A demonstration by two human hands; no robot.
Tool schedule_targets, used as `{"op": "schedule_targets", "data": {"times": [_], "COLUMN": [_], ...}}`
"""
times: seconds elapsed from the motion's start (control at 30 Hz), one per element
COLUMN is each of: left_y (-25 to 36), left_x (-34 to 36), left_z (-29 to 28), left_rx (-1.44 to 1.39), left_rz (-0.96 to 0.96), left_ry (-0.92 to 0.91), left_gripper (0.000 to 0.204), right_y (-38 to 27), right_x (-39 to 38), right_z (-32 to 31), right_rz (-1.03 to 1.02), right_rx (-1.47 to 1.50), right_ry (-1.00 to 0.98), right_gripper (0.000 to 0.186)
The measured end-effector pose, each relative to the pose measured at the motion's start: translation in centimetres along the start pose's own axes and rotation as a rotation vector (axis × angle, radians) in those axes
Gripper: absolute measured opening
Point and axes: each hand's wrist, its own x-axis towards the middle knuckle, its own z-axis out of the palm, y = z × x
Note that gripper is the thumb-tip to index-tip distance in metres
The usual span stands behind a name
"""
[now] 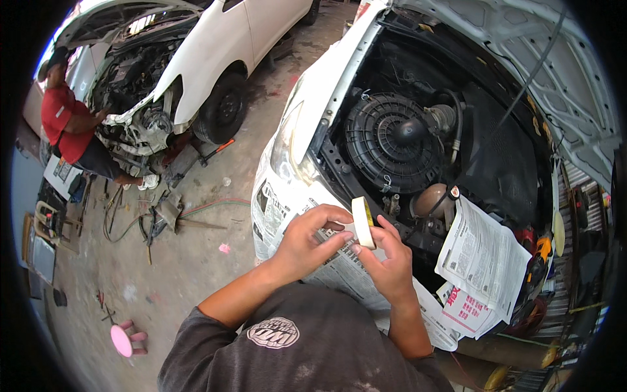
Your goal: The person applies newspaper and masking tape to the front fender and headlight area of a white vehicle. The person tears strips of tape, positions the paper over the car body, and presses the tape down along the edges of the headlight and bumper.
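My right hand (385, 258) grips a roll of cream tape (362, 222) on edge, with a thumb and fingers around it. Just left of the roll my left hand (310, 242) has curled fingers and a thumb drawn in close; what they pinch, if anything, is too small to make out. Both hands are over the front of a white car, whose fender and headlight area are covered in newspaper (274, 202). Loose sheets (483, 248) hang at the right. The open engine bay shows a round black air filter housing (382, 144).
A co-worker in a red shirt (68, 117) leans at another white car (222, 32) with its front stripped. Tools and hoses (163, 212) lie on the concrete floor, along with a pink stool (121, 340). The raised bonnet (542, 59) and prop rod are at upper right.
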Motion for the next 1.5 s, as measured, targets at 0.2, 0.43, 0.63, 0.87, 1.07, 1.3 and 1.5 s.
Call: {"op": "schedule_targets", "data": {"times": [0.2,0.43,0.63,0.87,1.07,1.3,1.5], "left_y": [0.7,-1.0,-1.1,-5.0,-6.1,-2.5,-3.3], "left_x": [-0.2,-2.8,-3.9,-6.8,-8.1,-8.5,-6.5], "left_z": [1.1,1.8,1.7,2.3,1.5,-1.5,-2.6], "left_rx": [0.142,0.055,0.066,-0.154,-0.090,0.048,-0.046], "left_rz": [0.122,-0.088,-0.092,-0.246,-0.085,-0.166,0.165], "left_ry": [-0.096,-0.107,-0.068,-0.102,0.019,-0.047,0.340], "left_gripper": [0.016,0.015,0.017,0.012,0.017,0.030,0.016], "right_y": [-0.1,0.8,-0.1,-0.2,-2.0,-2.0,-4.0], "right_x": [-2.1,-4.0,-4.4,-6.4,-3.6,0.5,0.3], "right_z": [-0.7,0.0,0.5,1.2,1.3,0.9,3.0], "right_rz": [-0.143,-0.187,-0.136,-0.051,-0.204,-0.217,-0.048], "right_rx": [-0.126,-0.163,-0.229,-0.346,-0.468,-0.465,-0.186], "right_ry": [0.077,0.054,0.002,-0.169,-0.377,-0.512,-0.458], "right_gripper": [0.028,0.031,0.031,0.031,0.026,0.025,0.042]}}
